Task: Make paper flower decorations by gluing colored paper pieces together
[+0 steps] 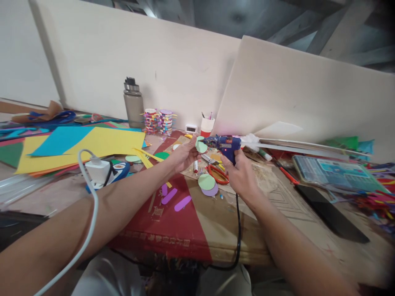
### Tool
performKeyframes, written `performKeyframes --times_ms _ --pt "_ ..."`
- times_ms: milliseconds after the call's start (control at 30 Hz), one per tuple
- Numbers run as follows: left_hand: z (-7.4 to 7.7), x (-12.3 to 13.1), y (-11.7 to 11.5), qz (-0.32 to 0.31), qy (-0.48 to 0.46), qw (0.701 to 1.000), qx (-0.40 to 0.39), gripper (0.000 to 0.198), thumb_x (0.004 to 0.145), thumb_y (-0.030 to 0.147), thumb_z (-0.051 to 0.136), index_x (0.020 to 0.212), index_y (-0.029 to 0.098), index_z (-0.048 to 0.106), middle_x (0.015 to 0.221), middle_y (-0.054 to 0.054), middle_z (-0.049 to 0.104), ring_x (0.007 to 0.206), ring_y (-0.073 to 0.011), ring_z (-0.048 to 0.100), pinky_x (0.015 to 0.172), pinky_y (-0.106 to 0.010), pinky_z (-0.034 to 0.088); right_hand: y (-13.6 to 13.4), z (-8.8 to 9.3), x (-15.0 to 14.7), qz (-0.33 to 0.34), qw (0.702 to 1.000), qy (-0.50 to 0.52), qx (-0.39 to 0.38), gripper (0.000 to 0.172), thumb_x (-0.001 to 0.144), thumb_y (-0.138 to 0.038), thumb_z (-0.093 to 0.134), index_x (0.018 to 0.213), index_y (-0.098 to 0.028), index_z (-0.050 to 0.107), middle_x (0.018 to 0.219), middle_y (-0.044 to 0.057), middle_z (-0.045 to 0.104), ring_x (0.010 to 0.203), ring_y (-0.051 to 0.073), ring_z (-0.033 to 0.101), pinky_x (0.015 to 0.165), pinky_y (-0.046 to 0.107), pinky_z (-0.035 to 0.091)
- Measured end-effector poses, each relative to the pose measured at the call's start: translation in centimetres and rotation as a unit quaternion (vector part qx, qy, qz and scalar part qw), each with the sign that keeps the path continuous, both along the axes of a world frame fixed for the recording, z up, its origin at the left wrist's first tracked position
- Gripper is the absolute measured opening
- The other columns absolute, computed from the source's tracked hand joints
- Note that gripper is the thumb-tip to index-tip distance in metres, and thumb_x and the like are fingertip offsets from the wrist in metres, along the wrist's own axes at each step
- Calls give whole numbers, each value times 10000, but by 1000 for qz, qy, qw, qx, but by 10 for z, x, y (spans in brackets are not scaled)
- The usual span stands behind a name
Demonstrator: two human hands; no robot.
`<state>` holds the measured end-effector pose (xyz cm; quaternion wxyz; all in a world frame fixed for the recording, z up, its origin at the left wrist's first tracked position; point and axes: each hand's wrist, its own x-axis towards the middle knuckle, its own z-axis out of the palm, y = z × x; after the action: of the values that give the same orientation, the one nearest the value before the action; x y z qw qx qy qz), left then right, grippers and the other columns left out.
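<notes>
Between the fingers of my left hand (185, 155) is a light green paper disc (201, 145), held upright above the table. My right hand (242, 174) grips a blue hot glue gun (231, 146) by its handle, with a small red light on its side. The nozzle points left and meets the disc or sits just in front of it; I cannot tell which. A black cord (238, 230) hangs from the handle. Below lie a green disc (206, 181) overlapping a purple disc (210, 190), and purple paper strips (182, 203).
Orange-handled scissors (217, 174) and a red marker (195, 166) lie under my hands. Colored sheets (101, 139) and a white plug (98, 169) are left. Behind stand a bottle (133, 105), disc stacks (151, 122) and a pen cup (207, 125). Right lies a black phone-like slab (330, 211).
</notes>
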<state>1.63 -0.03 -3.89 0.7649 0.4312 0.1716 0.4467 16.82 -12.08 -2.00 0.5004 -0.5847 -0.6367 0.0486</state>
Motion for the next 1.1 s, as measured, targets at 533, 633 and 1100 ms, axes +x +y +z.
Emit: performKeyframes --times_ms 533,633,1100 --pt "-2 -1 -4 19 1 999 -37 339 799 470 635 836 133 632 716 -55 687 647 -132 660 494 -184 460 2 -5 -1 8 999 17 -32 322 859 -379 475 1073 -153 556 770 53 655 724 214 600 666 324 452" --pt "-1 -1 -4 19 1 999 -38 344 792 473 639 826 131 624 708 -52 688 647 -130 664 510 -183 476 0 -3 -2 4 1000 15 -28 284 850 -374 486 1023 -162 562 719 38 639 718 217 599 667 325 454" --pt "8 -4 0 30 -30 998 -44 329 819 461 610 885 141 646 792 -59 701 644 -115 652 510 -184 466 3 -5 0 8 1000 -19 1 370 863 -353 475 1170 -158 546 1087 130 654 978 269 604 887 424 439"
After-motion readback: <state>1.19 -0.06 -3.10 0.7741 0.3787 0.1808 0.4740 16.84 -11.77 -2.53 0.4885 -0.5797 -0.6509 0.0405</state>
